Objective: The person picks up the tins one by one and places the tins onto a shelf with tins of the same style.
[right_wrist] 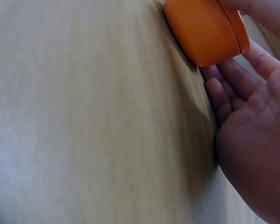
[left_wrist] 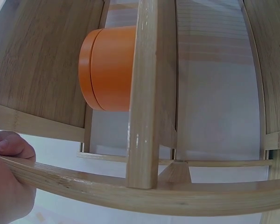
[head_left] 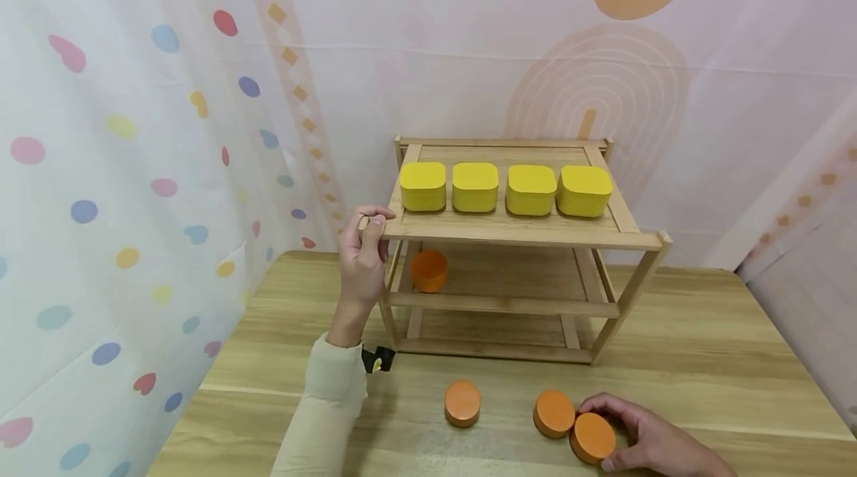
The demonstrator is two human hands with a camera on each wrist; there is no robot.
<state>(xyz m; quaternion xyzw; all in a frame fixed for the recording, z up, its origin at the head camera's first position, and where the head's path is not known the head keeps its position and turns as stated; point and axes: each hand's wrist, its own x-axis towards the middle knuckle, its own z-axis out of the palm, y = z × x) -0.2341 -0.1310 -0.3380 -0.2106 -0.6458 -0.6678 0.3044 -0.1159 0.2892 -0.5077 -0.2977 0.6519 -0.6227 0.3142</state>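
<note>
My left hand (head_left: 361, 261) grips the front left corner of a wooden three-tier shelf (head_left: 529, 237). In the left wrist view, its fingers (left_wrist: 14, 144) curl over a wooden bar. At the lower right of the head view, my right hand (head_left: 646, 436) holds an orange round lidded container (head_left: 593, 438) on the table, thumb on one side and fingers on the other. That container (right_wrist: 203, 30) also shows in the right wrist view. Right beside it sits a second orange container (head_left: 554, 414), and a third orange container (head_left: 463, 404) stands farther left.
Several yellow lidded boxes (head_left: 475, 188) line the shelf's top tier. Another orange container (head_left: 429, 271) stands at the left of the middle tier. The shelf rests on a wood-grain table (head_left: 268, 358), with a patterned curtain (head_left: 442, 45) behind and to the left.
</note>
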